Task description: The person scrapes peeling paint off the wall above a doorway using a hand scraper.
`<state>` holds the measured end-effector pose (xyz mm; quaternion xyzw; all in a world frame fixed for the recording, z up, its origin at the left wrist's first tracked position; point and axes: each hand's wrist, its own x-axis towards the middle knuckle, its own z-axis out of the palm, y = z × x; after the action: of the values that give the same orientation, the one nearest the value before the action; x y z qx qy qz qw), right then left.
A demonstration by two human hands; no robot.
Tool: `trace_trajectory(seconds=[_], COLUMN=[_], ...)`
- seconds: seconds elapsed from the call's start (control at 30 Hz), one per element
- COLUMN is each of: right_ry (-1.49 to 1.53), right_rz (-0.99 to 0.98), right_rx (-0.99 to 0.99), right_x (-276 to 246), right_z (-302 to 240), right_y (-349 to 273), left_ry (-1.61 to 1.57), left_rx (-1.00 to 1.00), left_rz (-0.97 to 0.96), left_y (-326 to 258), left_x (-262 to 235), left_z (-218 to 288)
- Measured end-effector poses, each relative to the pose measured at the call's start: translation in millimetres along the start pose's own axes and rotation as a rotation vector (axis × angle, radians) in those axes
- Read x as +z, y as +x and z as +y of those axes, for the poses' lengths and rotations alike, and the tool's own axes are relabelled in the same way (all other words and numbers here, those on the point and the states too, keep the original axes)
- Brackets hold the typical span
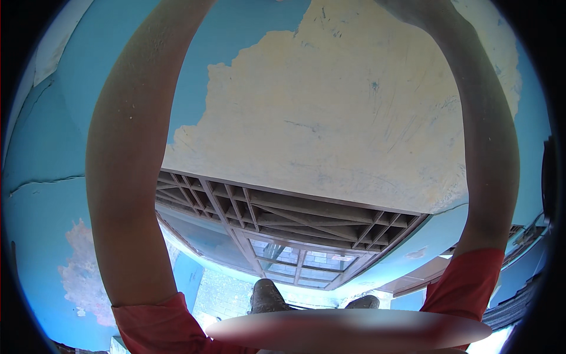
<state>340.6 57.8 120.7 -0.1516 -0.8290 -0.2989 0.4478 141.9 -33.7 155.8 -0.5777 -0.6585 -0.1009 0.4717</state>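
Note:
Both my arms reach up along a painted wall, and my hands lie beyond the top edge of the picture. My left forearm rises on the left out of a red sleeve. On the right, my right forearm bends inward toward the top, where only the part near the wrist shows. Between them is a large cream patch with a ragged edge, scuffed and streaked with blue marks, bordered by blue paint. What my hands hold or touch is hidden.
Below the patch, a brown window frame with a slatted grille and glass panes runs across. Two dark shoes show near the bottom, by pale tiled ground. Thin cables cross the blue wall.

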Motion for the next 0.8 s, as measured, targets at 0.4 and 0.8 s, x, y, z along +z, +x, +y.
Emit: trace_trajectory(seconds=[0.4,0.8], right_ry=[-0.283,-0.198], right_rz=[-0.077,-0.174], right_rx=[-0.063,-0.011], right_x=[-18.0,-6.9], right_z=[-28.6,-26.1], right_y=[30.0,45.8], left_ry=[-0.043,-0.019], left_rx=[0.002,-0.008], left_rz=[-0.007,0.024], left_y=[0.3,-7.6], left_x=[-0.7,-4.7], left_z=[-4.0,-3.5])
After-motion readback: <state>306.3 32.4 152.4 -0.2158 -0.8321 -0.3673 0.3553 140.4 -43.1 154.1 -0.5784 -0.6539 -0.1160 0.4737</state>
